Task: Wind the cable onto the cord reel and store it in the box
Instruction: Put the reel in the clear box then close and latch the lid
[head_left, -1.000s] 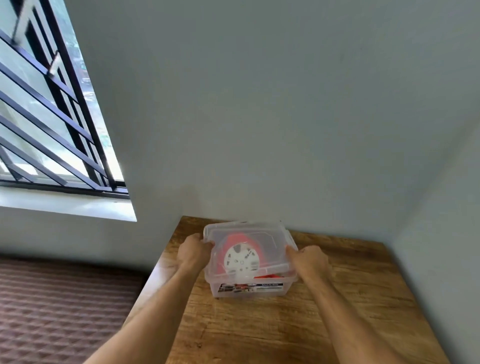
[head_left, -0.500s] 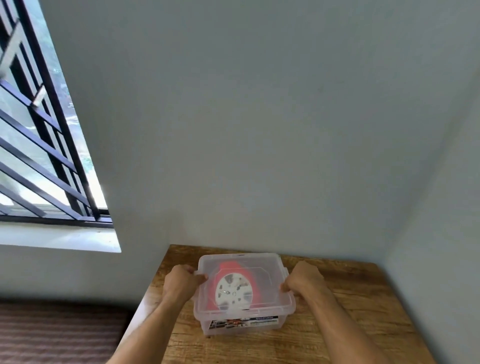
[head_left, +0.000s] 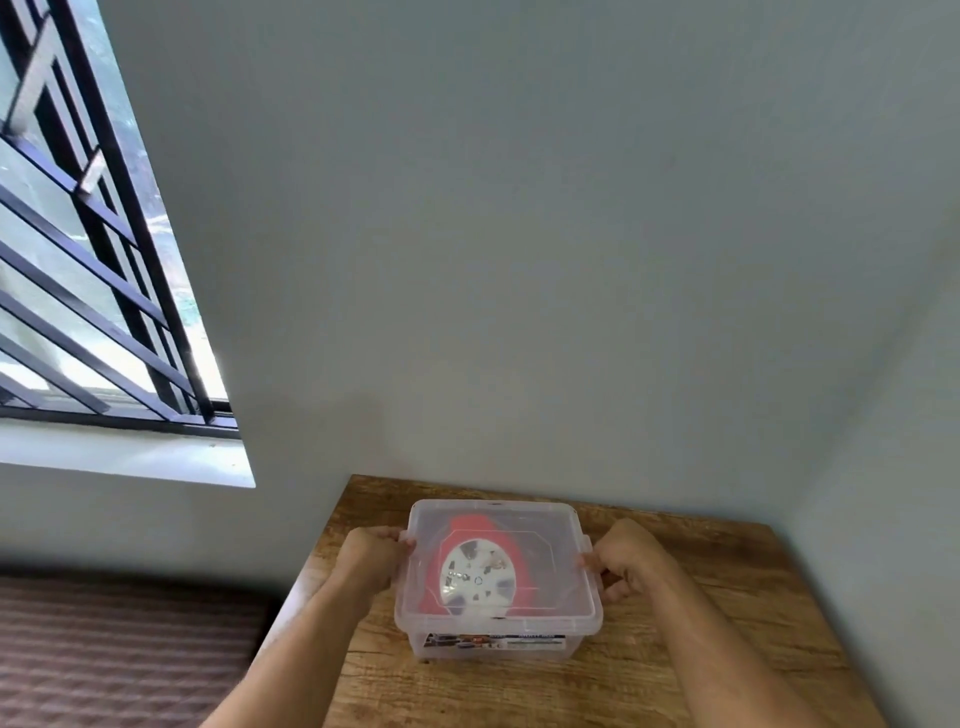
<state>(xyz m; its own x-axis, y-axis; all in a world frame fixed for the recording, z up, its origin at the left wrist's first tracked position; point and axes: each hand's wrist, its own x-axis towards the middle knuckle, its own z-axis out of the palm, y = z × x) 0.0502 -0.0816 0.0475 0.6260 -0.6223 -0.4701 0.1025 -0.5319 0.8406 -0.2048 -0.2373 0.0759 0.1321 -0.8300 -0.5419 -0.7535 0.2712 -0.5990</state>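
A clear plastic box (head_left: 569, 527) stands on the wooden table (head_left: 675, 670), with its clear lid on top. Through the lid I see the cord reel (head_left: 475, 571), red with a white round face, lying inside. My left hand (head_left: 371, 558) grips the box's left side at the lid's edge, fingers curled. My right hand (head_left: 626, 558) grips the right side the same way. The cable itself cannot be made out through the plastic.
The table stands in a corner, with a grey wall behind (head_left: 519, 260) and another on the right (head_left: 883, 493). A barred window (head_left: 93, 270) with a white sill is at the left. Brown patterned floor (head_left: 104, 654) lies to the left of the table.
The view has tilted and shifted, so the box now sits lower in the frame. Both hands stay on the box's sides at the lid edge.
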